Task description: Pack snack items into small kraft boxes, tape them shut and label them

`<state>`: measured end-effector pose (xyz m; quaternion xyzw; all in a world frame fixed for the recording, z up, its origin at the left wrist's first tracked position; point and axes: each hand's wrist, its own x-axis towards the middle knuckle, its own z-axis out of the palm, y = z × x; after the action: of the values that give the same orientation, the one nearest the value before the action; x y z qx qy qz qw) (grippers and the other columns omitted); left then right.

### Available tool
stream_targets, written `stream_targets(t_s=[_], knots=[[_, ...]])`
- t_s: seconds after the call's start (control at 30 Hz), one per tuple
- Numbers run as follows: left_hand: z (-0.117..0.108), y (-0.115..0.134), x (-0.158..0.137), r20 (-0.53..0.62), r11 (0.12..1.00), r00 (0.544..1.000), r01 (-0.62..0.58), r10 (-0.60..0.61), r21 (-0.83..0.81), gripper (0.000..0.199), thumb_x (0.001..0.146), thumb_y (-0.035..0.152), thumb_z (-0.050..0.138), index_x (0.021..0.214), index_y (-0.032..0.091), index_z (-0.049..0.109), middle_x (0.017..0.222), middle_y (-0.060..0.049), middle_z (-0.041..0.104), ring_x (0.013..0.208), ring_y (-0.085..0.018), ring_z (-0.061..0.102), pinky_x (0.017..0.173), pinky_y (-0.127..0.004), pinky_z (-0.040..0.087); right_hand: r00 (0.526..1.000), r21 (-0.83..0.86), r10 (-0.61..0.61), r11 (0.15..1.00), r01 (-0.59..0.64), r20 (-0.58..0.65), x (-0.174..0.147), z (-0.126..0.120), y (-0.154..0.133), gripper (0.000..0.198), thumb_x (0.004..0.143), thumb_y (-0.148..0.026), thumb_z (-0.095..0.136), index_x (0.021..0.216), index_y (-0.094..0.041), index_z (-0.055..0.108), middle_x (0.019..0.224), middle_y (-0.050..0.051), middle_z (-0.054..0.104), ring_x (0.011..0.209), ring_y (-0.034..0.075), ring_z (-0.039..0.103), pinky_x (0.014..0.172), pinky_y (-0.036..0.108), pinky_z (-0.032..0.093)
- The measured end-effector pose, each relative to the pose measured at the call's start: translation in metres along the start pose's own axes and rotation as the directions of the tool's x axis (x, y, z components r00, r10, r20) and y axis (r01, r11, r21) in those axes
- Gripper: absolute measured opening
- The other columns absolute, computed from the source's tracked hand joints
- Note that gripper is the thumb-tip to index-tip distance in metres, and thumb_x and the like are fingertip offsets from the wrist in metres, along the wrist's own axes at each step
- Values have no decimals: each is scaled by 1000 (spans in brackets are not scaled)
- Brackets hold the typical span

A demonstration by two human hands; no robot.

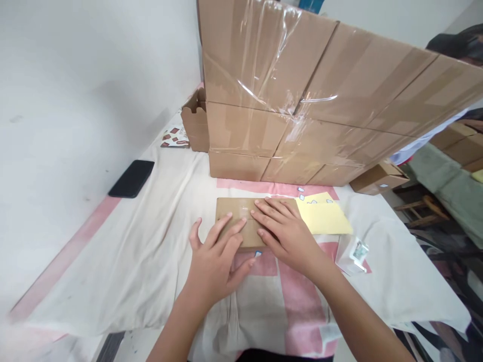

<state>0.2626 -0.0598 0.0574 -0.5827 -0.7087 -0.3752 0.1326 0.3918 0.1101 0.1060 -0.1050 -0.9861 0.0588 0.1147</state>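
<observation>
A flat brown cardboard box [247,237] lies in front of me on the cloth. My left hand [217,256] rests on its left part, fingers spread and thumb reaching towards its near edge. By that thumb's tip is a small white sticker with a blue edge [258,254]; whether it clings to the thumb is unclear. My right hand [285,229] lies flat across the box's right part, covering much of it. Beside the box, to the right, are yellow paper sheets [326,218] with several small stickers [302,197] on and near them.
Behind the box stands a tall stack of plastic-wrapped cartons [279,136]. A black phone [132,179] lies at left by the wall. At right are a small clear-and-white packet [352,255] and an open carton [378,178]. Another open carton [196,123] stands behind left. A person's dark head [458,42] shows far right.
</observation>
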Motion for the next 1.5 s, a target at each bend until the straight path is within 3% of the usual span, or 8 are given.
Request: stream_targets(t_s=[0.27, 0.63, 0.73, 0.97, 1.2, 1.3, 1.4, 1.5], knots=[[2, -3, -7, -37, 997, 999, -8, 5, -73, 13, 94, 35, 58, 101, 23, 56, 123, -3, 74, 123, -31, 62, 119, -58, 15, 990, -106, -123, 986, 129, 64, -1, 0, -5, 44, 105, -22, 40, 145, -35, 53, 161, 1, 42, 145, 30, 41, 112, 61, 34], [17, -3, -7, -229, 989, 973, -27, -7, -145, 16, 92, 25, 60, 106, 24, 66, 109, -5, 78, 112, -26, 67, 119, -53, 25, 996, 8, -69, 998, 68, 57, 3, -5, -8, 41, 96, -19, 52, 133, -36, 61, 154, -1, 51, 141, 28, 42, 112, 55, 33], [25, -8, -11, -289, 991, 954, -110, 85, -71, 12, 88, 21, 65, 99, 24, 69, 105, -4, 79, 108, -25, 68, 119, -50, 26, 998, 28, -59, 998, 58, 31, 2, -8, -9, 32, 98, -22, 54, 125, -35, 64, 152, -3, 54, 141, 25, 42, 112, 51, 33], [27, -30, -10, -260, 943, 907, -320, 332, 88, 19, 84, 15, 71, 100, 24, 72, 101, -1, 80, 91, -19, 70, 115, -37, 32, 997, 38, -54, 998, 56, -51, -2, -3, -8, 24, 99, -28, 55, 119, -36, 66, 146, -5, 59, 136, 23, 46, 110, 50, 34], [13, -8, -6, -159, 983, 976, -128, 149, 135, 25, 93, 23, 63, 117, 25, 68, 115, -4, 77, 107, -24, 69, 104, -42, 37, 996, 12, -73, 997, 74, -55, -2, 2, -6, 24, 97, -21, 54, 115, -27, 69, 146, 3, 60, 138, 27, 47, 110, 55, 36], [13, -4, -7, -91, 989, 994, -47, 60, 139, 31, 96, 25, 61, 127, 26, 65, 127, -4, 73, 116, -24, 65, 98, -41, 38, 994, 15, -68, 997, 70, -84, -3, 6, -6, 33, 99, -18, 48, 125, -25, 67, 149, 5, 58, 138, 28, 47, 111, 56, 36], [14, -7, -10, -72, 988, 997, -27, 38, 150, 32, 98, 27, 59, 130, 29, 64, 126, -4, 73, 117, -24, 63, 95, -41, 37, 991, -10, -80, 997, 79, -104, -4, 8, -6, 44, 99, -17, 47, 140, -30, 59, 157, 5, 48, 135, 30, 50, 109, 55, 38], [15, -11, -11, -69, 986, 996, -41, 53, 160, 29, 100, 29, 57, 129, 27, 65, 124, -5, 74, 115, -25, 63, 94, -43, 35, 992, -40, -89, 996, 86, -85, -1, 7, -7, 42, 98, -18, 48, 135, -32, 64, 160, 4, 44, 134, 31, 49, 107, 55, 40]])
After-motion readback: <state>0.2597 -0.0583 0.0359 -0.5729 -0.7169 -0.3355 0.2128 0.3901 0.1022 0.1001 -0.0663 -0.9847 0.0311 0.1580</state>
